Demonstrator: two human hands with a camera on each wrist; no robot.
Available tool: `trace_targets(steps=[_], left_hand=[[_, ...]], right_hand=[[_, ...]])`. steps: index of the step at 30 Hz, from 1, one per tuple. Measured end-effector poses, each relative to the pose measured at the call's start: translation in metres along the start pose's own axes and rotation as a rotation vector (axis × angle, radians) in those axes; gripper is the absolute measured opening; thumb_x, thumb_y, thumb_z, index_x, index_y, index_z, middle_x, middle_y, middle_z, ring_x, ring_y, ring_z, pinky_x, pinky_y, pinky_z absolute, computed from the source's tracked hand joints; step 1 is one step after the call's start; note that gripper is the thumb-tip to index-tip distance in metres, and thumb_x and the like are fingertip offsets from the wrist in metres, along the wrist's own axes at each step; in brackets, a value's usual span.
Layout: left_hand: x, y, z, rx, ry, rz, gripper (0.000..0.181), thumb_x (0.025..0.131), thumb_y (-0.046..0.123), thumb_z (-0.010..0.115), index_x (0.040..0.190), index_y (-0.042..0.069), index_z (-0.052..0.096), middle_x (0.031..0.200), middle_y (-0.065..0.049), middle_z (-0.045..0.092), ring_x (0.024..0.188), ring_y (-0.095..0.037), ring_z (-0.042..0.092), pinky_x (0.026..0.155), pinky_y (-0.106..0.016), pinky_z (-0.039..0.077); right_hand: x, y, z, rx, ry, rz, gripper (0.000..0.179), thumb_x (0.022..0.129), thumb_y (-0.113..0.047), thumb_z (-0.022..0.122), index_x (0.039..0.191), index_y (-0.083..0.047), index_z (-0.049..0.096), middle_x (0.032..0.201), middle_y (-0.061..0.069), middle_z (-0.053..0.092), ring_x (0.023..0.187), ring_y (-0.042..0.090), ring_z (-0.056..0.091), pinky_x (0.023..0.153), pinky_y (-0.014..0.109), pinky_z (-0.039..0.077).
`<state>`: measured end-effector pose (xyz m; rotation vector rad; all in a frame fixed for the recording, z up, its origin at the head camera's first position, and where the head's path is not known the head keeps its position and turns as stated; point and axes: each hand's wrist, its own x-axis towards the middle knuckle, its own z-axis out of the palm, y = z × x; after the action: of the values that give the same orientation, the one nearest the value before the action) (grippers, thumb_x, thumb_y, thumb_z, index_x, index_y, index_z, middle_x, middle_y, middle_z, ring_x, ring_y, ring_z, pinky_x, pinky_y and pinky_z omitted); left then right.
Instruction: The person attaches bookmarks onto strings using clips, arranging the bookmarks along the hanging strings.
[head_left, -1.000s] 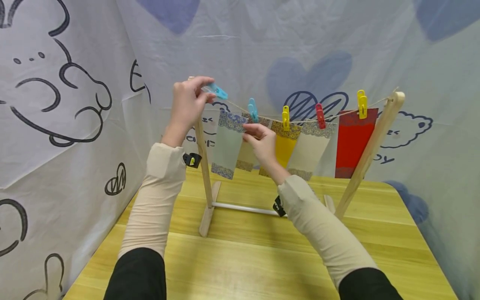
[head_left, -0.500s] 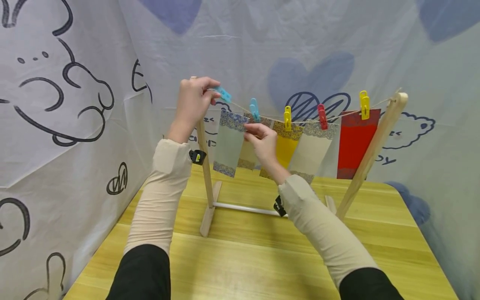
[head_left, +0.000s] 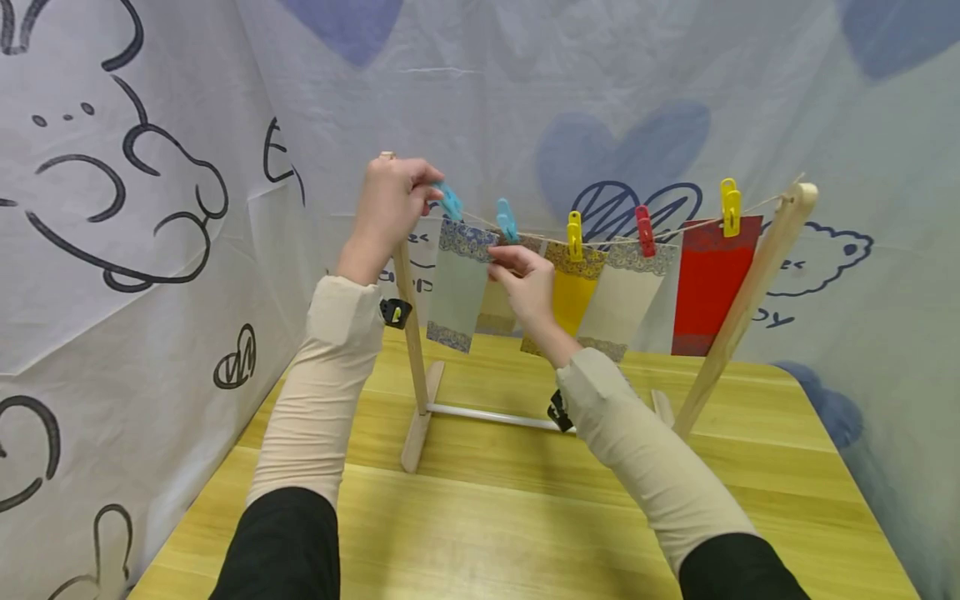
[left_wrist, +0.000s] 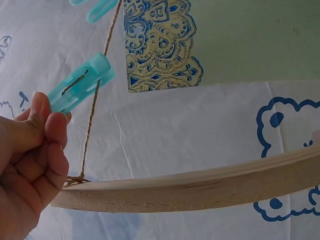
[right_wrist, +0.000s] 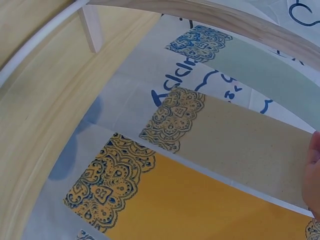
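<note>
My left hand (head_left: pixel 393 204) pinches a light blue plastic clothespin (head_left: pixel 449 201) by its handle end. In the left wrist view the front of this clothespin (left_wrist: pixel 82 82) overlaps the twine (left_wrist: pixel 91 117), a short way from the corner of a pale green card. That pale green card (head_left: pixel 457 287), with blue lace-pattern bands at top and bottom, hangs from the fingers of my right hand (head_left: pixel 527 287), which pinch its upper right corner. Its top edge is near the line. Behind the right hand hangs a beige card (right_wrist: pixel 240 140) under a second blue clothespin (head_left: pixel 506 220).
Farther right along the twine hang a yellow card (head_left: pixel 573 292), a cream card (head_left: pixel 626 292) and a red card (head_left: pixel 712 292), each under a clothespin. Wooden posts (head_left: pixel 746 308) joined by a white rod (head_left: pixel 487 416) stand on the wooden table (head_left: pixel 465 533). A printed cloth (head_left: pixel 480 100) hangs behind.
My left hand has moved right and slightly down, bringing the blue clothespin closer to the top of the pale green card and tilting it downward. The right hand keeps its hold almost unmoved.
</note>
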<state>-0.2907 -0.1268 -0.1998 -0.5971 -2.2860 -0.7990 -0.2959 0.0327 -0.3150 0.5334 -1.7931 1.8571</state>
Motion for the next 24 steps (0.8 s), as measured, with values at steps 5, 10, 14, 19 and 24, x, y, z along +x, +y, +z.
trace_targets(steps=[5, 10, 14, 19, 24], left_hand=[[-0.0014, 0.0008, -0.0006, 0.040, -0.019, 0.024, 0.013, 0.086, -0.001, 0.056, 0.092, -0.004, 0.067, 0.080, -0.014, 0.067, 0.060, -0.022, 0.060, 0.095, -0.024, 0.032], [-0.0018, 0.0020, -0.0012, 0.031, -0.026, 0.027, 0.012, 0.085, -0.001, 0.057, 0.091, -0.004, 0.067, 0.080, -0.014, 0.067, 0.057, -0.023, 0.058, 0.080, -0.026, 0.041], [-0.0023, 0.0017, -0.0003, 0.023, -0.031, 0.022, 0.012, 0.085, 0.000, 0.057, 0.091, -0.005, 0.067, 0.081, -0.015, 0.067, 0.056, -0.022, 0.058, 0.058, -0.025, 0.044], [-0.0031, 0.0008, 0.0020, 0.030, -0.054, 0.012, 0.012, 0.085, 0.000, 0.057, 0.091, -0.005, 0.067, 0.081, -0.014, 0.067, 0.056, -0.021, 0.057, 0.054, -0.025, 0.044], [-0.0046, -0.0009, 0.0029, 0.021, -0.062, 0.026, 0.012, 0.085, 0.000, 0.057, 0.091, -0.006, 0.067, 0.080, -0.015, 0.066, 0.055, -0.022, 0.056, 0.054, -0.027, 0.046]], right_hand=[[0.0014, -0.0006, 0.0011, 0.011, 0.004, -0.009, 0.014, 0.076, 0.016, 0.060, 0.090, 0.015, 0.062, 0.091, 0.026, 0.062, 0.064, 0.004, 0.058, 0.064, 0.027, 0.051], [0.0022, -0.0019, 0.0013, 0.011, 0.014, -0.030, 0.013, 0.076, 0.016, 0.060, 0.089, 0.015, 0.062, 0.090, 0.026, 0.062, 0.063, 0.004, 0.059, 0.064, 0.027, 0.051], [0.0025, -0.0022, 0.0016, 0.014, 0.019, -0.024, 0.013, 0.076, 0.015, 0.060, 0.089, 0.014, 0.063, 0.089, 0.026, 0.063, 0.063, 0.004, 0.059, 0.065, 0.028, 0.052], [0.0028, -0.0028, 0.0026, 0.026, 0.029, -0.005, 0.012, 0.077, 0.015, 0.060, 0.088, 0.014, 0.063, 0.089, 0.025, 0.063, 0.065, 0.005, 0.060, 0.066, 0.029, 0.052], [0.0032, -0.0040, 0.0035, 0.032, 0.040, -0.033, 0.010, 0.076, 0.016, 0.060, 0.085, 0.015, 0.063, 0.087, 0.025, 0.063, 0.067, 0.011, 0.062, 0.065, 0.029, 0.052]])
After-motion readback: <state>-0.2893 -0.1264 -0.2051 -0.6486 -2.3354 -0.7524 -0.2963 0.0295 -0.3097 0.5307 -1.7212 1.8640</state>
